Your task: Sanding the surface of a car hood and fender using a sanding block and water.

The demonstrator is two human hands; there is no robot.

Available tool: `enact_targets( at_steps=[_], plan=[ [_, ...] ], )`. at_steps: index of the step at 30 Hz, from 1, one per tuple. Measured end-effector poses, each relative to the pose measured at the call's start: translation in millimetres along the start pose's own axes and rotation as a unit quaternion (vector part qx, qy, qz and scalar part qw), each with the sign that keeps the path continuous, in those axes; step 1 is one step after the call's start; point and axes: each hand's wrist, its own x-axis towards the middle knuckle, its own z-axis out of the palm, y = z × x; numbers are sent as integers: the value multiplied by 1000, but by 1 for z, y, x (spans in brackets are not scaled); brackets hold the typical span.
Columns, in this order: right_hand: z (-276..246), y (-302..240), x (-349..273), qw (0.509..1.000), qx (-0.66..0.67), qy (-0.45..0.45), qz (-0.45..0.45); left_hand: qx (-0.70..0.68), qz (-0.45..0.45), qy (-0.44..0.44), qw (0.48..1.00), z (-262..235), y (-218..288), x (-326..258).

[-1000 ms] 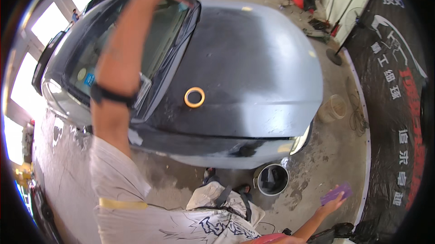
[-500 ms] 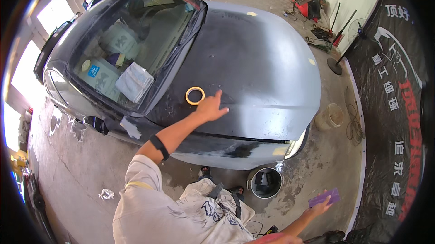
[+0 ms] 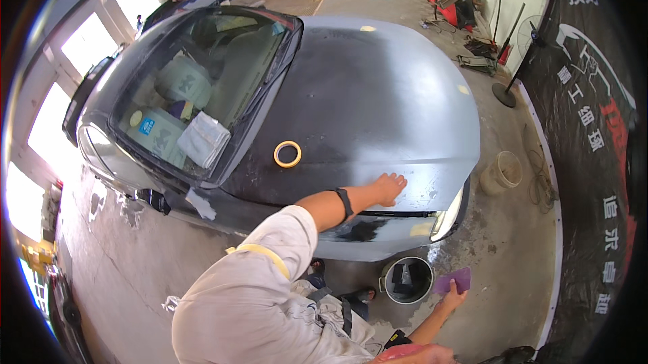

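Note:
My left hand (image 3: 389,190) reaches over the near side of the grey car hood (image 3: 405,121), fingers stretched and holding nothing. Whether the palm touches the surface I cannot tell. In my right hand (image 3: 455,296), low at the right, a thin purple rectangular sheet (image 3: 453,280), probably sandpaper, is pinched beside the bucket. A yellow tape roll (image 3: 277,154) lies flat on the dark part of the hood, left of my left hand. The black-and-grey bucket (image 3: 385,290) stands on the floor by my feet, with dark block-like pieces inside.
The windshield (image 3: 223,73) borders the hood at left. A beige bucket (image 3: 501,173) stands beyond the front corner, near a headlight (image 3: 445,217). A pedestal fan (image 3: 505,94), tools and a dark printed banner (image 3: 580,161) line the right side. Wet patches mark the floor.
My left hand has moved from beside the tape roll rightward and nearer, toward the hood's front side. My right hand has brought the purple sheet left, closer to the bucket. My body leans further right.

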Motion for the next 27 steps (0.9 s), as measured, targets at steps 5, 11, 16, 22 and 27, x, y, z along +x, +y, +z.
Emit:
enact_targets(
  at_steps=[5,11,16,22,27],
  plan=[
    [-7,71,4,987,68,34,138,23,33,-26,999,18,35,54],
    [-42,202,49,983,57,48,167,57,64,-34,996,20,46,135],
    [-26,254,37,970,64,-11,236,55,49,-37,997,11,33,173],
    [-42,289,33,964,27,-16,265,55,47,-111,991,3,49,192],
    [-41,285,52,959,12,-16,283,48,45,-112,992,1,47,189]
  ],
)
